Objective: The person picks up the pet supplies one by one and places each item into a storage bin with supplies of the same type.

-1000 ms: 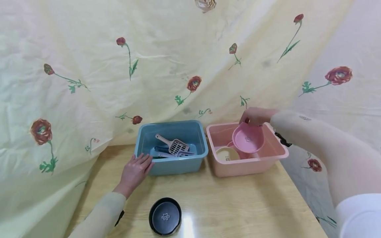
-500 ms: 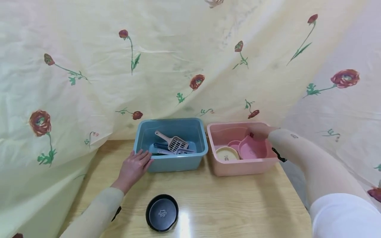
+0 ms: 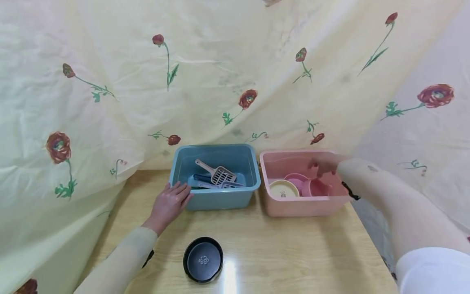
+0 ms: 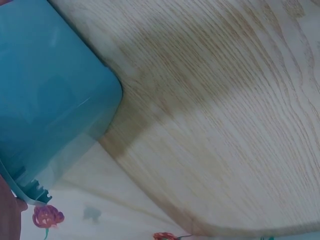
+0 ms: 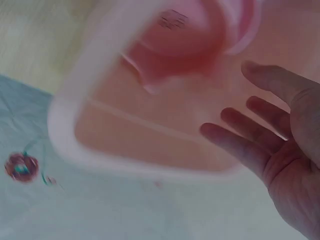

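Observation:
My left hand [image 3: 171,201] rests with straight fingers on the front-left rim of the blue bin [image 3: 216,200]. Inside that bin lie a pale slotted litter scoop [image 3: 222,175], a lavender scoop [image 3: 230,185] and a dark blue handle. Over the pink bin [image 3: 301,207], my right hand [image 5: 285,135] has its fingers spread and holds nothing. Below it a pink pet bowl [image 3: 318,188] sits tilted in the bin, beside another pink bowl [image 3: 295,178] and a cream bowl [image 3: 284,189]. The left wrist view shows mostly the blue bin's outer wall [image 4: 55,85].
A black bowl [image 3: 203,260] with a paw print stands on the wooden table [image 3: 279,249] in front of the blue bin. Both bins stand side by side against a flowered cloth [image 3: 205,102] that hangs behind the table.
My right hand lowered the pink bowl into the pink bin and let go of it. It has since come slightly up off the bowl. The left hand stays on the blue rim.

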The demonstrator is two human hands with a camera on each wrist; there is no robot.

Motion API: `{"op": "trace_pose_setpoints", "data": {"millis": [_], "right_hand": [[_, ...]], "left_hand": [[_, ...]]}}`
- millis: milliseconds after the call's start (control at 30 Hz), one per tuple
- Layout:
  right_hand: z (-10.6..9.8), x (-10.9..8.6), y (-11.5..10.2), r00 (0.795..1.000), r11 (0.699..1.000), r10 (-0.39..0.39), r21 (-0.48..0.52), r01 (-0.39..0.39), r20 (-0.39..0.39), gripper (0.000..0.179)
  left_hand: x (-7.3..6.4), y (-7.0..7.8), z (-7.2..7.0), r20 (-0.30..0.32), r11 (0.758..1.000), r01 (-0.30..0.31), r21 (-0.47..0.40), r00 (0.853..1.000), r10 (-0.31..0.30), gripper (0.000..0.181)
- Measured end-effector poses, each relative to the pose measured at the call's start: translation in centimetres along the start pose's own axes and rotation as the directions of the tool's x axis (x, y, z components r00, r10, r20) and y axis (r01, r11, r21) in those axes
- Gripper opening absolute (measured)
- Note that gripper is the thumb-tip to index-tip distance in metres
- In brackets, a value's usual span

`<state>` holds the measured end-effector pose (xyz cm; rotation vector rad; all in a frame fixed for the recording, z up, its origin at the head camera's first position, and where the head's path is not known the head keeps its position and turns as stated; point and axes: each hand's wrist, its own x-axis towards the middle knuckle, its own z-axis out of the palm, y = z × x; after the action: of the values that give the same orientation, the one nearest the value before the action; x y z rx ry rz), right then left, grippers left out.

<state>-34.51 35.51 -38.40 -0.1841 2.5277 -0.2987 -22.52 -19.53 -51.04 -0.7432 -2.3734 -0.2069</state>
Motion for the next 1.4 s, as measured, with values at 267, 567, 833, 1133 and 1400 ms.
{"op": "trace_pose_setpoints", "data": {"millis": [267,567,833,1133,1400], "right_hand": [[-5.1,-4.1,-4.9,0.975,0.975,-0.213,-0.044,0.216,0.055,0.066],[1.0,-6.3,-12.6,0.892,0.89,-0.444,0.164,0.426,0.088,0.073],[7.5,-3.6,-19.3,0.83,0.847,-0.508,0.312,0.43,0.232,0.069],[14.0,0.9,-25.5,0.765,0.84,-0.527,0.363,0.403,0.371,0.061],[18.9,4.3,-27.2,0.731,0.844,-0.52,0.397,0.36,0.442,0.064]], "left_hand": [[1.1,-0.8,-0.5,-0.018,1.0,0.0,0.016,1.0,0.001,0.041],[1.0,-0.9,-0.5,-0.033,1.0,-0.005,0.021,0.999,0.006,0.042],[0.8,-0.8,-0.4,-0.009,1.0,0.01,0.024,1.0,-0.01,0.04],[0.3,-0.6,0.0,0.003,0.999,-0.011,0.05,1.0,0.011,0.039],[0.1,-0.2,0.0,0.023,0.999,-0.003,0.045,1.0,0.002,0.043]]}}
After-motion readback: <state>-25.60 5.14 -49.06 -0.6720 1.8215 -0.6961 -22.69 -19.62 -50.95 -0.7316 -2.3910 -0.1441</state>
